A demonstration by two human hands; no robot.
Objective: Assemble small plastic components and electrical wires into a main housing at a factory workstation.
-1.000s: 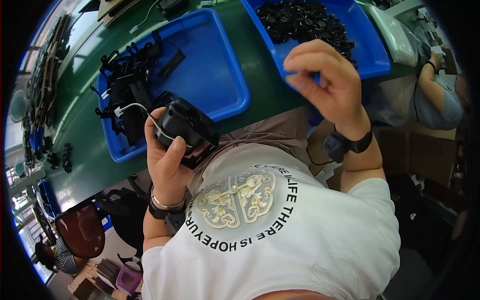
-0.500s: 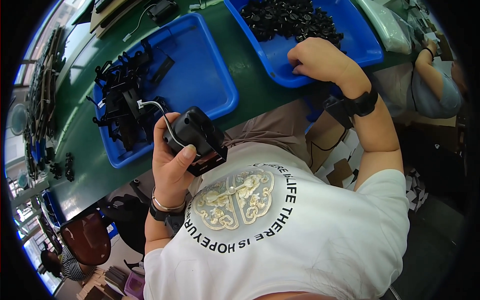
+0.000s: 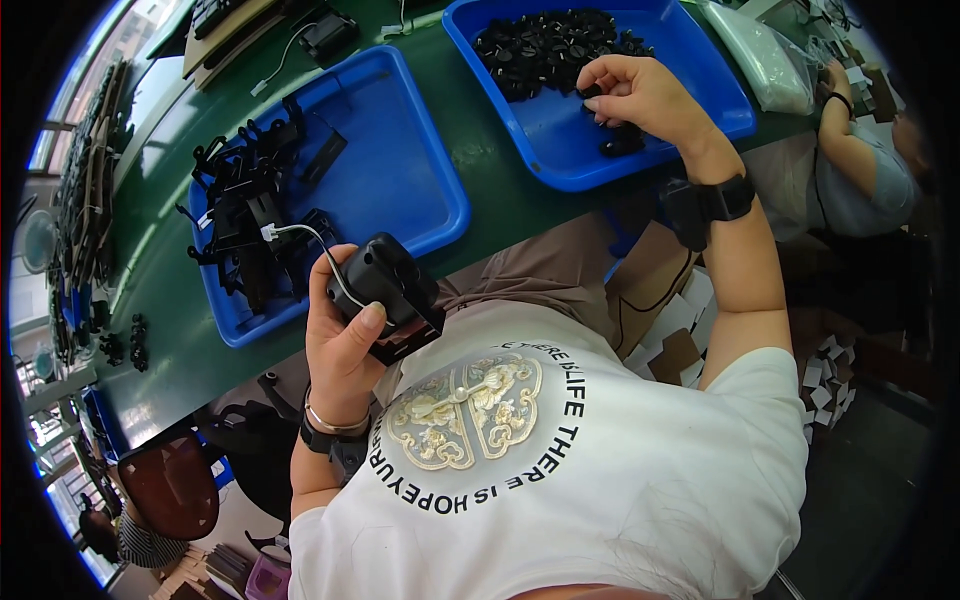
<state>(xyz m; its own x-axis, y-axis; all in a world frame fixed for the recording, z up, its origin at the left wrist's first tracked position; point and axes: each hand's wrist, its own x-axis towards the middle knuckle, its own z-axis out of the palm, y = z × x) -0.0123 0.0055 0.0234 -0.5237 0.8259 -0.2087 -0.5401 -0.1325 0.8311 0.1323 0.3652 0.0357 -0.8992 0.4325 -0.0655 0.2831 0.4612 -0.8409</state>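
Note:
My left hand [image 3: 335,345] is wrapped round a black plastic device [image 3: 375,272] with rounded housings, held above my lap. A black U-shaped bracket [image 3: 412,335] sits against its lower side, and a white cable [image 3: 318,236] with a small plug runs up from it. Over the right blue tray [image 3: 565,165], my right hand [image 3: 650,105] pinches a small black knob screw [image 3: 592,91] between thumb and fingertips. A pile of similar black knob screws [image 3: 540,50] fills the tray's far part, and a few loose ones [image 3: 622,142] lie beneath my hand.
The left blue tray [image 3: 400,140] holds a heap of black brackets [image 3: 250,200]. Another black device [image 3: 328,35] with a cable lies at the green table's [image 3: 150,330] far side. A clear plastic bag [image 3: 760,60] lies at right, near a co-worker's arm [image 3: 850,150]. Cardboard boxes [image 3: 655,270] stand below.
My right hand has lifted and turned, and a black knob screw now shows between its fingertips. The left hand still grips the device, slightly lower in the view.

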